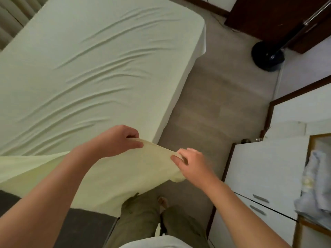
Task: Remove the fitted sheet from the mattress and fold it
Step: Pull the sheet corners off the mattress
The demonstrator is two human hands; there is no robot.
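A bedroom with a pale wood-look floor (211, 97) holds a mattress (16, 204) that fills the left of the view. The pale green fitted sheet (89, 68) covers most of the mattress and lies wrinkled across its top; at the mattress's near corner it is lifted off, baring dark mattress beneath. Above that corner the left hand (118, 138) grips the raised sheet edge, fingers curled round the fabric. Just right of the mattress corner the right hand (189, 161) pinches the same edge between thumb and fingers, the cloth stretched between both hands. Farther right of the mattress stand a black fan base (266, 56) and a white drawer unit (261, 176).
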